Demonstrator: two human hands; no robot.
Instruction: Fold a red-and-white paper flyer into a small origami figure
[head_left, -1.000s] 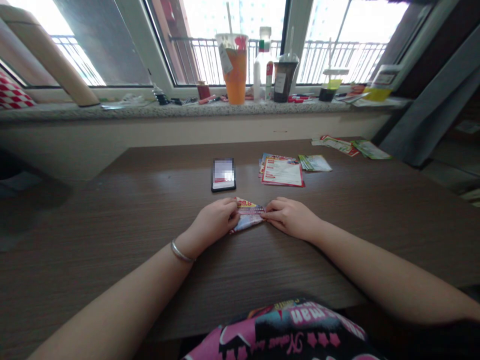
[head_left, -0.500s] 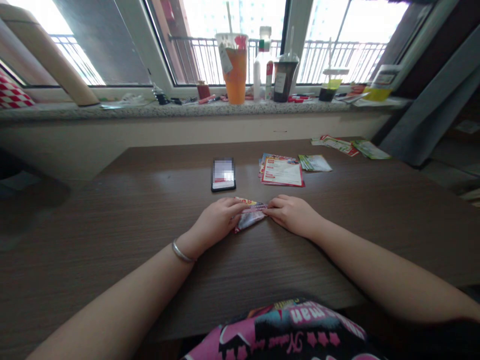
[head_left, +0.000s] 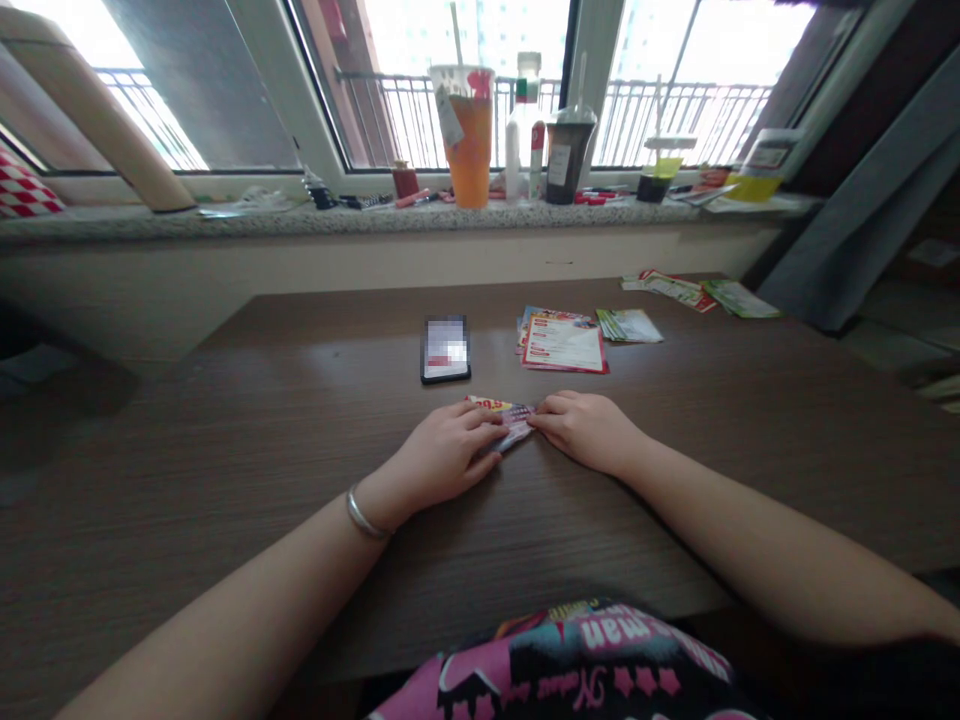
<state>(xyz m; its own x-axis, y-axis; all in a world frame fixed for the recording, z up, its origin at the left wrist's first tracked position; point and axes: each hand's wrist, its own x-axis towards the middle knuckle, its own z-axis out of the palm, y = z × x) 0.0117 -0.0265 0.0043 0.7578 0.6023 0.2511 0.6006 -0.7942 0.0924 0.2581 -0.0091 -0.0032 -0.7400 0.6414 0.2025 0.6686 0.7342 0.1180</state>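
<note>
A folded printed sheet of paper [head_left: 517, 420], colourful and narrowing to a point at its right end, lies on the table between my hands. My left hand [head_left: 454, 452] lies over its left part with fingers stretched flat on it and the thumb along the near edge; a silver bangle is round that wrist. At the pointed right end, my right hand [head_left: 581, 425] has its fingers drawn together, pinching the tip. Part of the sheet is hidden under the left fingers.
Beyond my hands, a phone [head_left: 445, 350] lies on the brown table [head_left: 225, 480]. To its right are red-bordered printed sheets [head_left: 566, 345], green leaflets [head_left: 631, 326] and more leaflets [head_left: 679, 290]. Drink cups, one with orange liquid [head_left: 471, 150], stand on the windowsill [head_left: 360, 221].
My left hand has slid right and towards me over the folded paper, covering more of its near side and showing more of its far left corner. The right hand keeps its place.
</note>
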